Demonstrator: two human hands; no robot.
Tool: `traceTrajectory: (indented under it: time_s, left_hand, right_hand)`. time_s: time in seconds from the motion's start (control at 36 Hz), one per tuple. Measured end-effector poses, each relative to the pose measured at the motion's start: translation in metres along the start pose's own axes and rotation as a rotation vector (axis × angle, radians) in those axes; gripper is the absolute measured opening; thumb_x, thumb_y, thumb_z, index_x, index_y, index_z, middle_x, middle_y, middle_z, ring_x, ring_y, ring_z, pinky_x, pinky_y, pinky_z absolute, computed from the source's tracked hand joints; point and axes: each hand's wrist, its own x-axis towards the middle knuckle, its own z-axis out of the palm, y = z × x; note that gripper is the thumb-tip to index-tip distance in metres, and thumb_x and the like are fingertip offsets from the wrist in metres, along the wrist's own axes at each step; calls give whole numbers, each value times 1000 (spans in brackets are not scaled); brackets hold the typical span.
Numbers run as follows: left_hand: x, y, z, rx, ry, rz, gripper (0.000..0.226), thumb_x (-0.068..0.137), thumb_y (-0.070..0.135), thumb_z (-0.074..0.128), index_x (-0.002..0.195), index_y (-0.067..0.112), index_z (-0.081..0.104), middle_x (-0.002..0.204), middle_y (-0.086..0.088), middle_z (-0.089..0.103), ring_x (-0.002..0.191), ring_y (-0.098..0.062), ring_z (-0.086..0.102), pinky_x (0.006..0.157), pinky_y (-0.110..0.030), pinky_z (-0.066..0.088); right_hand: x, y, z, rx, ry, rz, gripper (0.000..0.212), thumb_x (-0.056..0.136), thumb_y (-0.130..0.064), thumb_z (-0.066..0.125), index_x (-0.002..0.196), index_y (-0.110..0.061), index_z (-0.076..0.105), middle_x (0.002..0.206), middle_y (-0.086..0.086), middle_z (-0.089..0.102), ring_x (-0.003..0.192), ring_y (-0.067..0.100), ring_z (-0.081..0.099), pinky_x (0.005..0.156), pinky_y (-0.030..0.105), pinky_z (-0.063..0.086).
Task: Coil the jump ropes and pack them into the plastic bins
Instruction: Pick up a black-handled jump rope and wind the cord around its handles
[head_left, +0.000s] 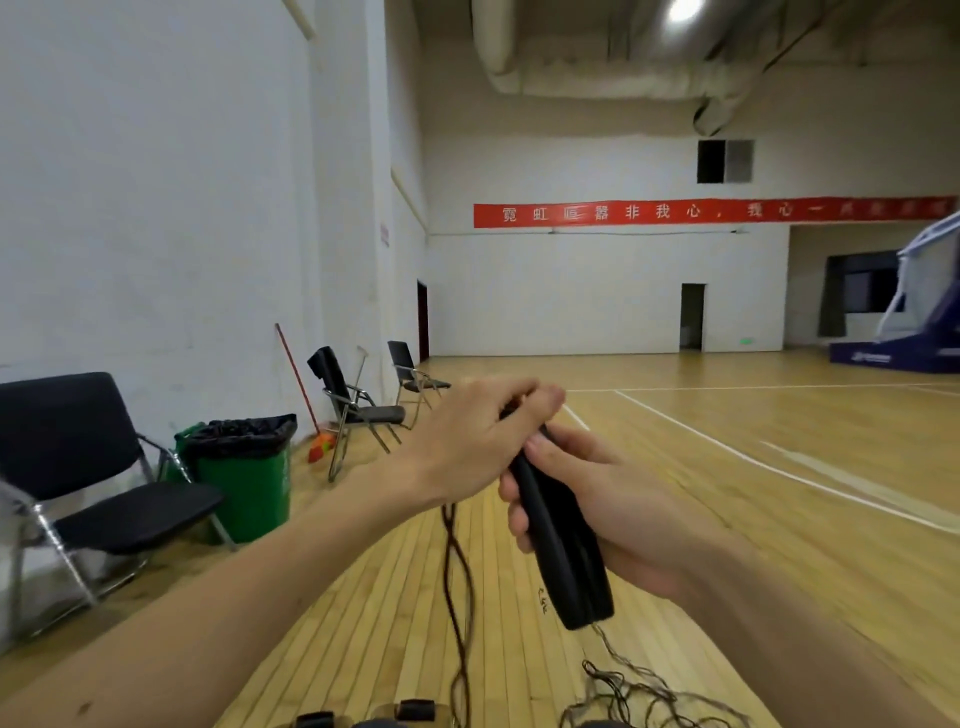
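Note:
Two black jump rope handles (563, 551) are held side by side in front of me above the wooden floor. My right hand (597, 499) grips them around the middle. My left hand (478, 441) is curled over their upper ends and pinches the rope there. A thin dark rope (460, 582) hangs down in loops from under my left hand. More thin rope (644, 691) trails from the handles' lower end and lies tangled at the bottom right. No plastic bin is recognisable in view.
Black folding chairs (93, 467) stand along the left wall, with a green trash bin (244, 473) lined with a black bag between them. A red-handled broom (301, 389) leans on the wall. Dark objects (363, 717) sit at the bottom edge. A basketball stand (909, 322) is far right.

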Motion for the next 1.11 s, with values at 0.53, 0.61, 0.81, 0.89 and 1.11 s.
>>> traceTrajectory:
  time_s: [0.53, 0.61, 0.81, 0.89, 1.11]
  left_hand:
    - [-98, -53, 39, -212, 80, -387, 31, 102, 26, 55, 83, 14, 77, 67, 10, 61, 65, -3, 54, 63, -20, 41]
    - [-117, -58, 52, -284, 41, -449, 38, 103, 24, 51, 77, 8, 73, 61, 11, 53, 54, -1, 46, 58, -14, 36]
    - [-150, -76, 89, -389, -24, -603, 42, 105, 34, 45, 67, 21, 59, 62, -2, 42, 55, -13, 40, 55, -27, 32]
    - [-155, -83, 99, -418, -44, -635, 42, 104, 36, 44, 67, 23, 57, 66, -6, 43, 60, -19, 41, 59, -37, 34]
    - [-160, -92, 118, -649, -20, -750, 54, 98, 63, 32, 81, 20, 58, 66, 6, 44, 55, -8, 44, 50, -20, 36]
  right_hand:
    - [-25, 116, -2, 225, -201, 433, 15, 85, -24, 75, 90, -10, 72, 76, 7, 54, 56, 15, 50, 51, 25, 44]
    - [-30, 135, 0, 254, -183, 516, 17, 86, -25, 75, 86, -9, 69, 74, 9, 54, 55, 15, 49, 49, 24, 42]
    - [-42, 172, 4, 357, -163, 664, 24, 87, -24, 74, 93, -7, 58, 75, 10, 58, 63, 20, 57, 55, 28, 50]
    - [-42, 181, 2, 384, -139, 690, 23, 89, -24, 72, 95, -6, 59, 76, 10, 58, 68, 23, 62, 60, 32, 54]
    - [-43, 204, -7, 490, -126, 667, 25, 77, -24, 88, 82, -14, 65, 68, 1, 44, 51, 9, 40, 46, 20, 36]
